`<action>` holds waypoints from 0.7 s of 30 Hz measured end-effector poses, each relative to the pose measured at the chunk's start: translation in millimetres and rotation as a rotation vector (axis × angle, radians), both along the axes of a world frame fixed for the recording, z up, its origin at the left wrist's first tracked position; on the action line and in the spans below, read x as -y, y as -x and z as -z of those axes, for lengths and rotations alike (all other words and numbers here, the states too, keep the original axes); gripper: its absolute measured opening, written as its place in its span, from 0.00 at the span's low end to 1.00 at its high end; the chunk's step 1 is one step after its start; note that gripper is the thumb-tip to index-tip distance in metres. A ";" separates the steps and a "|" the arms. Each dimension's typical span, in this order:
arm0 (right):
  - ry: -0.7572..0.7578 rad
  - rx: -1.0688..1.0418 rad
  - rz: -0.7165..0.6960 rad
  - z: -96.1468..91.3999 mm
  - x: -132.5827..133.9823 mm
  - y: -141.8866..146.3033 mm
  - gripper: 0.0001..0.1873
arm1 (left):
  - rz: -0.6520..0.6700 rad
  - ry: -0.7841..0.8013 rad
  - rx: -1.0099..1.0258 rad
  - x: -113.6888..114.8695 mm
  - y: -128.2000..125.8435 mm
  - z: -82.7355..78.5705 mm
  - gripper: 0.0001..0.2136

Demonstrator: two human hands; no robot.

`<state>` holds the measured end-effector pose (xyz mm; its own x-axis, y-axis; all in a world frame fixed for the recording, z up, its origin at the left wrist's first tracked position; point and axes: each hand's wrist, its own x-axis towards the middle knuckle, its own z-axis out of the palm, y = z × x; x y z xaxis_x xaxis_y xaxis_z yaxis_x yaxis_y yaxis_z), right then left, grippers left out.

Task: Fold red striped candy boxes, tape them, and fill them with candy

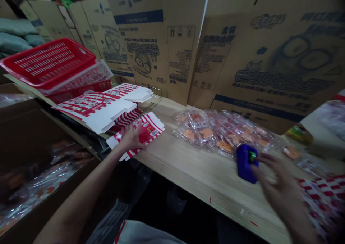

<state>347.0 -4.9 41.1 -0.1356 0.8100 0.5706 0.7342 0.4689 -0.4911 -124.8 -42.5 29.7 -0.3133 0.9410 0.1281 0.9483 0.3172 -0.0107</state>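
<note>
My left hand (131, 138) lies over a folded red-and-white striped carton (151, 129) near the wooden table's (188, 165) far left end, gripping it. Behind that carton is a pile of flat white-and-red printed cartons (94, 109). My right hand (277, 186) is blurred, with its fingers spread and just right of a blue tape dispenser (244, 163). I cannot tell whether they touch it. Clear packets of orange pieces (221, 130) lie heaped beyond the dispenser. More striped carton stock (323, 200) sits at the lower right.
Stacked red plastic baskets (48, 62) sit at the upper left. Large printed cardboard sheets (159, 39) stand along the table's back. Below on the left, an open cardboard box (40, 139) holds clear bags of orange items. A yellow packet (299, 134) lies at the right.
</note>
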 end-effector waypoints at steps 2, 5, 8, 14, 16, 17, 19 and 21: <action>0.138 -0.104 -0.270 18.8 -13.3 57.3 0.17 | 0.039 -0.027 -0.020 8.8 -13.0 7.5 0.56; 0.384 -0.171 -0.558 37.0 -15.3 138.8 0.17 | 0.174 -0.085 -0.022 32.6 -44.8 23.0 0.55; 0.554 -0.104 -0.583 51.4 -8.9 179.5 0.21 | 0.281 -0.040 0.083 60.3 -85.2 46.0 0.58; 0.727 0.211 -0.348 88.0 -5.1 164.4 0.23 | 0.301 0.142 0.249 81.4 -137.9 93.6 0.61; 0.764 0.184 -0.333 94.6 -9.3 161.5 0.22 | 0.299 0.155 0.254 79.3 -143.0 102.7 0.61; 0.797 0.119 -0.330 96.6 -12.5 162.8 0.21 | 0.296 0.156 0.256 78.0 -144.3 105.5 0.61; 0.911 -0.072 -0.342 99.1 -20.0 169.6 0.17 | 0.291 0.156 0.263 75.8 -146.0 107.7 0.60; 1.026 -0.243 -0.378 99.7 -26.1 178.0 0.13 | 0.281 0.150 0.265 75.1 -147.3 105.5 0.60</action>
<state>169.0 21.2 -58.7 -0.4484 0.8423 -0.2991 0.4620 -0.0680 -0.8843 22.6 -117.6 -75.8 -0.0449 0.9967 -0.0675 0.9739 0.0587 0.2193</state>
